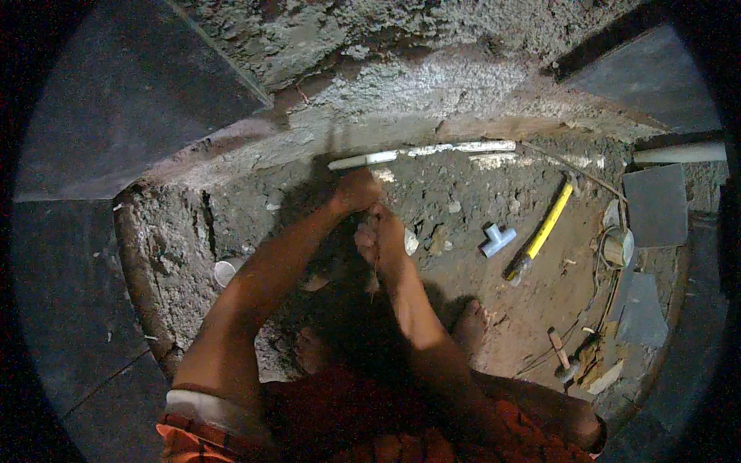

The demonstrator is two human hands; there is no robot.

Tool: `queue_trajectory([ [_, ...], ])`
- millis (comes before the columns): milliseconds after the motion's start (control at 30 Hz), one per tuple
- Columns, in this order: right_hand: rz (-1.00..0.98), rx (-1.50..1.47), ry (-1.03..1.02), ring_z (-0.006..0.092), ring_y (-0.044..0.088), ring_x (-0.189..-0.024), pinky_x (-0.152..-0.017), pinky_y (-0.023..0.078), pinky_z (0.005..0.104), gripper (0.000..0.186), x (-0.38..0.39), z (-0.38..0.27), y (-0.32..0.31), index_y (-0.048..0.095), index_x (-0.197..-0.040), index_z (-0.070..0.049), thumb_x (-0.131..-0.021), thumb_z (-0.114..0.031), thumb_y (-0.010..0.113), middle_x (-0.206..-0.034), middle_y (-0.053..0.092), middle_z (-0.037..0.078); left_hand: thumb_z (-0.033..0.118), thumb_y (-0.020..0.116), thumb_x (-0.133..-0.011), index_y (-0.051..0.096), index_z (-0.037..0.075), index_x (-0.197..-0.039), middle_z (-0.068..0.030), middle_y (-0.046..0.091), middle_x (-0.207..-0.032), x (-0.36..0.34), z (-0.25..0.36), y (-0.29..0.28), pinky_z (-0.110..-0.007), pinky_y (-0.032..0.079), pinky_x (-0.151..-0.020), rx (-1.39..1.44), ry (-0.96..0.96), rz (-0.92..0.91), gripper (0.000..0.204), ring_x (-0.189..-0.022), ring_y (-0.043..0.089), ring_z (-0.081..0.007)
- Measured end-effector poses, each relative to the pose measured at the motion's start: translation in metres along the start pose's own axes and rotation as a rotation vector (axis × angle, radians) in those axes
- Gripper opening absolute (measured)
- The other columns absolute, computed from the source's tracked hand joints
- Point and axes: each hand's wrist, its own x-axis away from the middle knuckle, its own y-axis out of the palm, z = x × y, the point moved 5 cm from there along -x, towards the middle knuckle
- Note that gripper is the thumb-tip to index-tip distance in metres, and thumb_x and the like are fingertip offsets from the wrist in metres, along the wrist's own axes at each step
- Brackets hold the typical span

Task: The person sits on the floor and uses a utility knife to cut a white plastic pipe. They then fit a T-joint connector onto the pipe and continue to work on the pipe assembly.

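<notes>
My left hand (358, 190) is closed just below the left part of a white pipe (463, 147) that runs along the foot of the rough wall. Against it, slightly nearer to me, is my right hand (377, 233), its fingers curled. Whatever the two hands grip, if anything, is hidden by the fingers and shadow. A grey pipe tee (496, 239) lies on the dirt to the right. Beyond it rests a yellow-handled hammer (546, 224), its head toward the wall.
An upright pipe end (225, 272) stands left of my left forearm. On the right are a round container (617, 247), grey tile pieces (654, 205), a small wooden-handled hammer (559, 349) and a thin cable. My bare feet (471, 324) stand on the uneven dirt.
</notes>
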Motion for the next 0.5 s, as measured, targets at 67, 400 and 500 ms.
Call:
queue_trajectory([
  [67,0.029,0.001,0.022,0.0119,0.048,-0.054,-0.042,0.038,0.0276,0.008,0.013,0.007,0.006,0.057,-0.096,-0.021,-0.101,-0.028,0.056,-0.069,0.047,-0.004,0.022,0.068,-0.071,0.068,0.002,-0.064,-0.0192,0.069,-0.071,0.000,-0.014,-0.001,-0.051,0.055,-0.062,0.053,0.060,-0.032,0.021,-0.062,0.068,-0.0377],
  [400,0.005,0.631,-0.199,0.0151,0.045,-0.048,-0.041,0.038,0.0326,0.024,0.004,0.001,-0.023,0.064,-0.100,-0.017,-0.102,-0.040,0.058,-0.064,0.048,-0.004,0.029,0.070,-0.062,0.069,0.015,-0.060,-0.0078,0.065,-0.063,0.015,0.004,0.031,-0.045,0.051,-0.054,-0.422,0.130,0.158,0.015,-0.055,0.062,-0.0260],
  [500,0.205,0.581,-0.147,0.0185,0.048,-0.049,-0.042,0.040,0.0355,0.029,-0.001,0.001,-0.030,0.064,-0.100,-0.016,-0.100,-0.044,0.058,-0.066,0.052,-0.001,0.029,0.070,-0.062,0.069,0.015,-0.062,-0.0077,0.064,-0.062,0.008,-0.002,0.030,-0.045,0.051,-0.056,-0.273,0.388,0.025,0.014,-0.057,0.063,-0.0259],
])
